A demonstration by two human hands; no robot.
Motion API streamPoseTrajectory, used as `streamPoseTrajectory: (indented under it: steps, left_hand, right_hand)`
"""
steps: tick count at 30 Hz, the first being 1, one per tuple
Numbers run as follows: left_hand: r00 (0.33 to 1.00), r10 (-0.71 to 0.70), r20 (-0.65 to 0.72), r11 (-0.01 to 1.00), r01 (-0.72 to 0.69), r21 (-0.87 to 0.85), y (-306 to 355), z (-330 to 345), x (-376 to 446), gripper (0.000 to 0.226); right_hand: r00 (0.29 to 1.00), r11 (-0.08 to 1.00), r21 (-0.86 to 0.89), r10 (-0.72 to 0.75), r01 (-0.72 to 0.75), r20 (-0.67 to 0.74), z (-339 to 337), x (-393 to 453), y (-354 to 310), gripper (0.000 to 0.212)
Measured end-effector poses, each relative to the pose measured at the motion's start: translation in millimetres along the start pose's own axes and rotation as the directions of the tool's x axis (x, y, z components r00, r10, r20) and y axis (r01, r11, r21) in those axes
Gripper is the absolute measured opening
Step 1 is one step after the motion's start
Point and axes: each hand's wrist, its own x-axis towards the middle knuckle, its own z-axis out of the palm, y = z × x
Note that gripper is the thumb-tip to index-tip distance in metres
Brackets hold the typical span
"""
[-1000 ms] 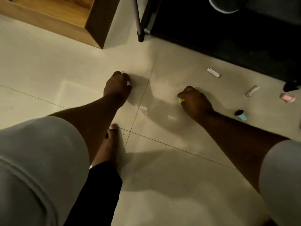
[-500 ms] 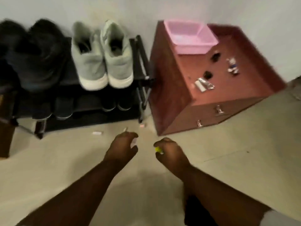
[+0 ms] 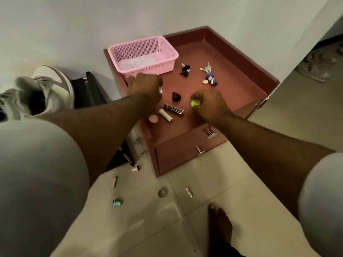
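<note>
My left hand (image 3: 145, 88) is curled round a small white item that barely shows at its edge, and hovers over the red-brown cabinet top (image 3: 232, 76) just in front of the pink basket (image 3: 143, 52). My right hand (image 3: 209, 103) grips a small yellow-green item (image 3: 195, 103) above the cabinet's front part. Between my hands lie a black lump (image 3: 176, 96), a metal clip (image 3: 173, 109), a white tube (image 3: 165, 115) and a pink cap (image 3: 153, 119).
A key bunch with a blue charm (image 3: 208, 74) and a black fob (image 3: 185, 70) lie farther back. On the floor are a teal cap (image 3: 117, 202), a pink piece (image 3: 136, 168), two slim sticks and my bare foot (image 3: 220, 225). Sneakers (image 3: 42, 89) sit on a rack at left.
I have risen from the floor and brought both hands, still holding their small items, up over the cabinet top. The view swung from floor to cabinet.
</note>
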Motion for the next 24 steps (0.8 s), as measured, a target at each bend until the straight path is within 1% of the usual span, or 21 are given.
streamPoseTrajectory:
  steps: [2, 3, 5, 7, 8, 10, 11, 13, 14, 15, 16, 17, 18, 19, 20, 21, 22, 23, 24]
  left_hand:
    - [0.999, -0.044, 0.024, 0.999, 0.044, 0.008, -4, 9, 16, 0.037]
    - [0.997, -0.068, 0.042, 0.998, 0.069, -0.010, -7, 13, 20, 0.035]
    - [0.994, -0.083, 0.077, 0.996, 0.084, -0.018, -10, 16, 16, 0.036]
    - [0.996, -0.080, 0.046, 0.996, 0.081, -0.035, -7, 9, 3, 0.042]
    - [0.997, -0.083, 0.004, 0.994, 0.083, -0.075, -3, 4, -8, 0.043]
    - [0.987, -0.118, -0.111, 0.969, 0.090, -0.230, 5, -9, -43, 0.038]
    - [0.974, -0.113, -0.196, 0.950, 0.049, -0.308, 9, -12, -66, 0.031]
    - [0.917, -0.050, -0.395, 0.907, -0.124, -0.403, 16, -11, -123, 0.019]
    - [0.893, -0.014, -0.450, 0.889, -0.195, -0.415, 18, -1, -154, 0.014]
    - [0.890, -0.001, -0.456, 0.878, -0.217, -0.426, 18, 15, -185, 0.011]
    - [0.913, -0.009, -0.407, 0.875, -0.191, -0.446, 18, 36, -214, 0.009]
    - [0.955, -0.039, -0.293, 0.870, -0.112, -0.481, 15, 62, -239, 0.009]
    - [0.988, -0.086, -0.130, 0.857, 0.006, -0.515, 12, 89, -259, 0.008]
    - [0.990, -0.136, 0.049, 0.845, 0.142, -0.515, 7, 119, -274, 0.009]
    - [0.962, -0.177, 0.205, 0.846, 0.256, -0.467, -3, 152, -282, 0.014]
    - [0.923, -0.202, 0.327, 0.859, 0.327, -0.393, -13, 180, -285, 0.019]
    - [0.878, -0.211, 0.430, 0.872, 0.367, -0.322, -24, 208, -285, 0.024]
    - [0.836, -0.207, 0.508, 0.890, 0.376, -0.256, -33, 230, -284, 0.027]
    - [0.803, -0.188, 0.566, 0.914, 0.355, -0.199, -38, 247, -280, 0.029]
  right_hand:
    - [0.998, 0.999, -0.009, -0.042, 0.042, 0.036, 10, 13, 8, 0.029]
    - [0.998, 0.999, 0.012, -0.036, 0.035, 0.045, 13, 16, 10, 0.029]
    - [1.000, 0.998, 0.065, -0.007, 0.006, 0.030, 14, 16, 12, 0.030]
    - [1.000, 0.993, 0.115, 0.026, -0.024, -0.015, 9, 5, 9, 0.032]
    - [0.998, 0.989, 0.143, 0.045, -0.038, -0.041, 4, -4, 4, 0.033]
    - [0.991, 0.965, 0.246, 0.113, -0.094, -0.066, -5, -36, -8, 0.034]
    - [0.988, 0.946, 0.305, 0.138, -0.110, -0.071, -7, -57, -14, 0.032]
    - [0.983, 0.912, 0.395, 0.158, -0.110, -0.090, -4, -108, -22, 0.021]
    - [0.985, 0.905, 0.413, 0.150, -0.102, -0.085, 5, -134, -23, 0.016]
    - [0.989, 0.910, 0.400, 0.138, -0.107, -0.050, 19, -161, -23, 0.012]
    - [0.991, 0.922, 0.363, 0.136, -0.132, 0.016, 37, -183, -22, 0.010]
    - [0.982, 0.932, 0.315, 0.151, -0.178, 0.110, 57, -204, -19, 0.011]
    - [0.961, 0.936, 0.267, 0.174, -0.229, 0.213, 77, -220, -13, 0.015]
    - [0.934, 0.940, 0.220, 0.188, -0.261, 0.303, 97, -234, -4, 0.018]
    - [0.907, 0.943, 0.179, 0.199, -0.281, 0.372, 119, -242, 6, 0.021]
    - [0.880, 0.945, 0.142, 0.212, -0.296, 0.425, 136, -246, 17, 0.023]
    - [0.851, 0.946, 0.096, 0.232, -0.311, 0.472, 155, -246, 27, 0.025]
    - [0.821, 0.944, 0.046, 0.259, -0.326, 0.509, 171, -245, 36, 0.026]
    - [0.795, 0.940, -0.001, 0.289, -0.341, 0.533, 183, -243, 46, 0.028]
